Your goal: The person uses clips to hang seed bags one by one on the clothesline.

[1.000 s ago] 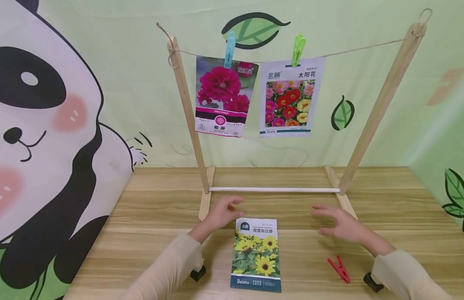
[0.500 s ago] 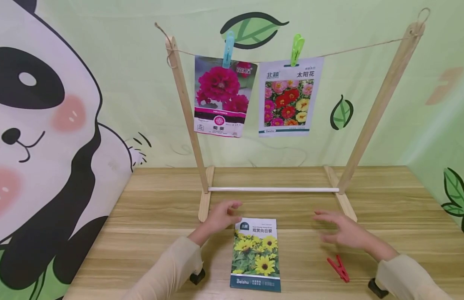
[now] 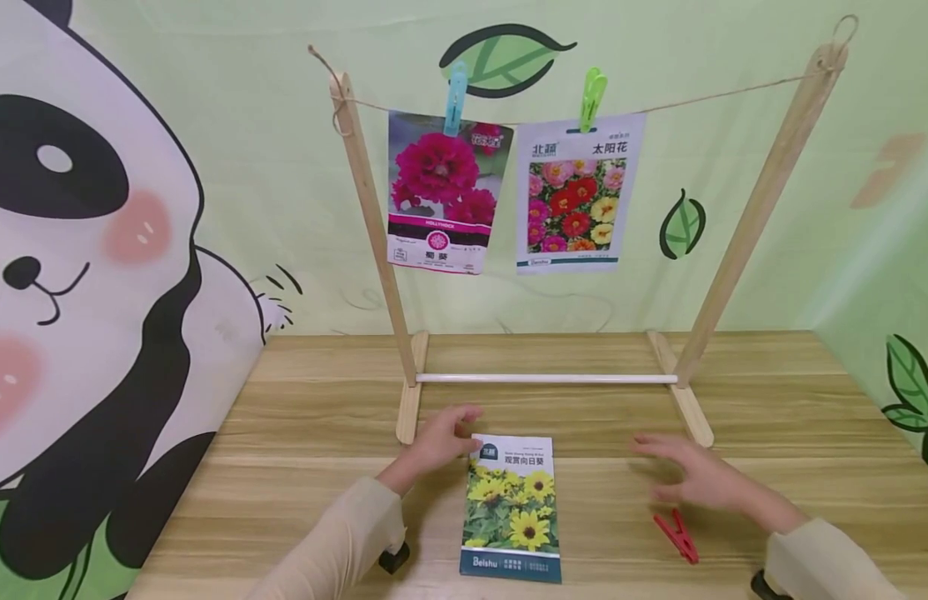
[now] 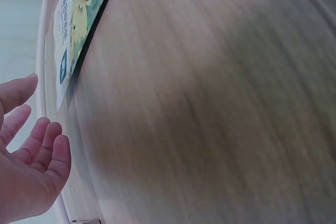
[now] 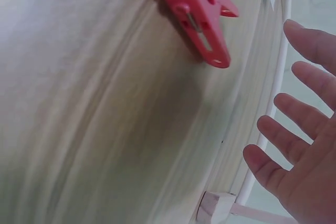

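A sunflower seed packet (image 3: 511, 508) lies flat on the wooden table, its top left corner beside the fingertips of the left hand (image 3: 436, 439). In the left wrist view that hand (image 4: 34, 166) has relaxed, slightly bent fingers and holds nothing; a gap shows between it and the packet (image 4: 79, 22). The right hand (image 3: 704, 475) hovers just above a red clothespin (image 3: 677, 536), fingers spread and holding nothing. The right wrist view shows the clothespin (image 5: 194, 17) on the table, apart from the right hand (image 5: 307, 145).
Behind stands a wooden frame (image 3: 764, 217) with a string and a white bottom rod (image 3: 546, 378). A blue clothespin (image 3: 455, 100) holds a hollyhock packet (image 3: 445, 196) on the string; a green clothespin (image 3: 592, 100) holds another flower packet (image 3: 576, 200). A panda-print cloth (image 3: 232, 167) hangs behind.
The right hand has moved right and toward the near edge, closer to the red clothespin. The left hand has lowered slightly toward the packet's top corner. The packets and clothespins stay in place.
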